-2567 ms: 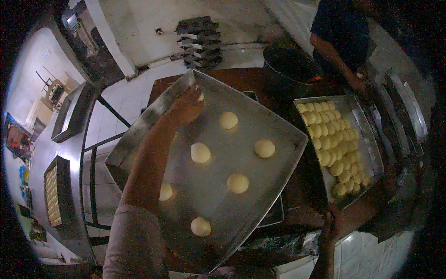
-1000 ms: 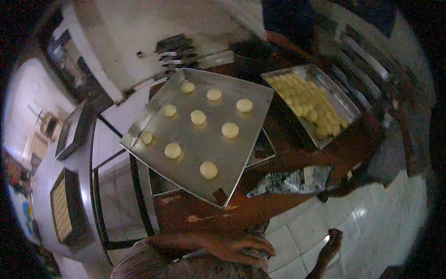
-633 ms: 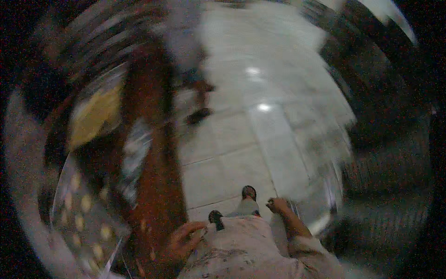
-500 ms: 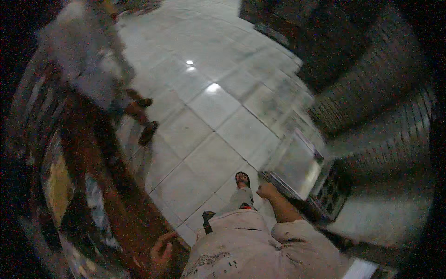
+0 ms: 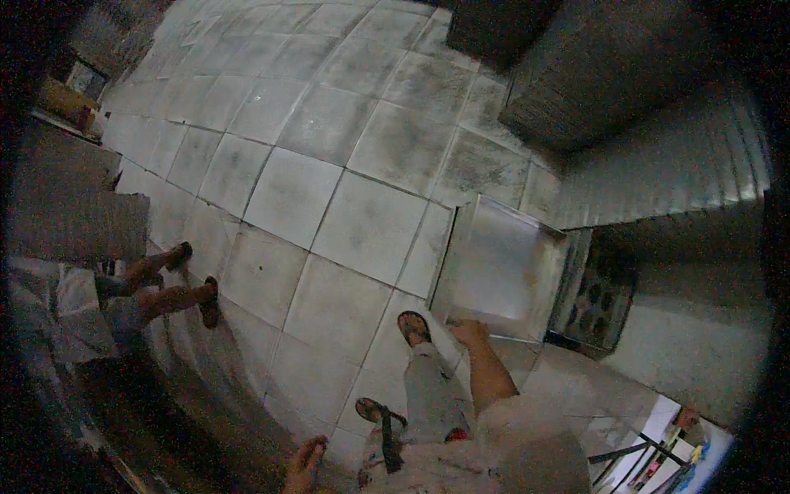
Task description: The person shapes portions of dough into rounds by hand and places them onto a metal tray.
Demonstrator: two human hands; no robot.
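My right hand (image 5: 471, 336) is low in the centre right, its fingers curled, in front of a square metal tray (image 5: 502, 255); whether it touches the tray or holds anything is unclear. The tray leans beside a dark metal unit with holed panels (image 5: 597, 296). My left hand (image 5: 306, 461) hangs at the bottom edge, fingers loosely bent and apart, with nothing visible in it. My sandalled feet (image 5: 414, 328) stand on the tiles just left of the tray.
A co-worker (image 5: 78, 313) stands at the left, legs reaching onto the tiled floor (image 5: 362, 230). Blurred dark shapes fill the lower left. Corrugated metal (image 5: 658, 165) and a dark block (image 5: 485, 29) line the right. A wooden ledge (image 5: 66, 103) is at the upper left.
My view has swung right, away from the table and dough trays to the floor and metal units. My left hand has left the dough tray; my right hand is now by the square tray.
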